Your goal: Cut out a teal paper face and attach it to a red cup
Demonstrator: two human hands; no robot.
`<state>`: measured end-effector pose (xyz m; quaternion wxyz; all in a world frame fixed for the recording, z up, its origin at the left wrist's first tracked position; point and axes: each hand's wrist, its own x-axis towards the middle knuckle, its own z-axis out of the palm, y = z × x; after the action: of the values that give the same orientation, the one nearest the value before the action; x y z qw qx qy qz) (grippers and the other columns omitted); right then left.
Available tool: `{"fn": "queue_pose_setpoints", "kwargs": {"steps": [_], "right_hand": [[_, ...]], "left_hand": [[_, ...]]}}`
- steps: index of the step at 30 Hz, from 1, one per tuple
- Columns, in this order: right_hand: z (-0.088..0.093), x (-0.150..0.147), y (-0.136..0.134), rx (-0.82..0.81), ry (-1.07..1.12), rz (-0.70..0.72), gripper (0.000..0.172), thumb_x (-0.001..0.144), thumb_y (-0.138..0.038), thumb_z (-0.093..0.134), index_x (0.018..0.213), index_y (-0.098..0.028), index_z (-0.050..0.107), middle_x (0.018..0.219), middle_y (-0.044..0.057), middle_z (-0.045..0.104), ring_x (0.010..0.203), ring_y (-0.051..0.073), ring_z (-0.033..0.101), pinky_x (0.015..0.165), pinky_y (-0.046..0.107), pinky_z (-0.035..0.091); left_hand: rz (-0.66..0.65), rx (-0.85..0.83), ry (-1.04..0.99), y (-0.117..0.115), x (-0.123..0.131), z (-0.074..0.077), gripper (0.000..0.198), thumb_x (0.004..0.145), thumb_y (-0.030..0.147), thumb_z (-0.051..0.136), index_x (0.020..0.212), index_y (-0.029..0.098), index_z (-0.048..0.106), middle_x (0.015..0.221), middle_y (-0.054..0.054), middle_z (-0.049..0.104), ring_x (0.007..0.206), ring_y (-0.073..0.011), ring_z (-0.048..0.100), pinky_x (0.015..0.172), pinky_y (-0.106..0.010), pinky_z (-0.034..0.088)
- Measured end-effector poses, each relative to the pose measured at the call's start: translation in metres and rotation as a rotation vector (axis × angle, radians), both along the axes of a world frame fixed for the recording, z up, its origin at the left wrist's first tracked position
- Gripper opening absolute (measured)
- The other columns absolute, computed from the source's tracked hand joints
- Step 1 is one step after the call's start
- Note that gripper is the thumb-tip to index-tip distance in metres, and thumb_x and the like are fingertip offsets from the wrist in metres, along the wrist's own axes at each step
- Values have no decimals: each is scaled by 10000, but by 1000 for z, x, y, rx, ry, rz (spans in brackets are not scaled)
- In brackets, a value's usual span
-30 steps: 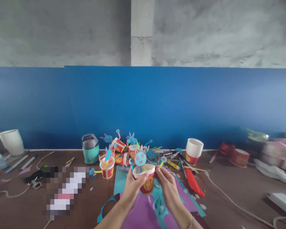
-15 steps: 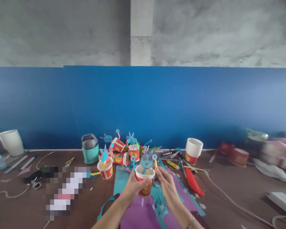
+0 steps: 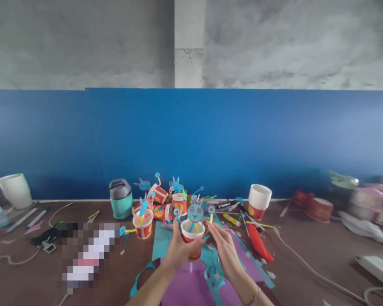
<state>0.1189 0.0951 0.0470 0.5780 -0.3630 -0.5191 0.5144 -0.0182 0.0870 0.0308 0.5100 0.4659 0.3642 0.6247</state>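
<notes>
In front of me my left hand (image 3: 178, 248) is wrapped round an upright red-and-white paper cup (image 3: 195, 256), thumb across its front. A blue paper cat face (image 3: 196, 212) with pointed ears rises from the cup on straws. Bent straws with blue discs stick out at both sides. At the cup's right side, the fingers of my right hand (image 3: 225, 246) are closed at the yellow straw (image 3: 211, 218) under the right disc (image 3: 211, 209); the fingertips are partly hidden. Another decorated cup (image 3: 143, 225) stands to the left, with more such cups behind it.
Purple paper (image 3: 187, 284) and blue paper scraps lie beneath my hands. A teal lidded container (image 3: 121, 204) stands at the back left. To the right are stacked paper cups (image 3: 260, 199), a red elongated item (image 3: 258, 244), pens and a white cable (image 3: 312, 265).
The held cup has shifted slightly left and up. Its right disc has swung a little to the right. The decorated cup on the left has moved slightly right, its side disc now showing.
</notes>
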Motion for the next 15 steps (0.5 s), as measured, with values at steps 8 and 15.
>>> {"fn": "queue_pose_setpoints", "kwargs": {"steps": [8,15], "right_hand": [[0,-1,-3,46,-77,-46,374,775,-509,599,929,-194,729,979,78,680,1014,255,555,885,320,431],[-7,-7,-8,22,-167,213,548,766,-381,632,1272,-215,504,1125,88,643,990,244,593,809,342,477]], "left_hand": [[9,144,91,-7,8,13,435,688,267,720,1066,196,518,1005,-77,678,920,-235,642,849,-344,475],[183,-23,-103,-6,-1,19,856,644,351,759,1342,230,278,1219,-137,586,1125,-275,553,935,-368,427]]}}
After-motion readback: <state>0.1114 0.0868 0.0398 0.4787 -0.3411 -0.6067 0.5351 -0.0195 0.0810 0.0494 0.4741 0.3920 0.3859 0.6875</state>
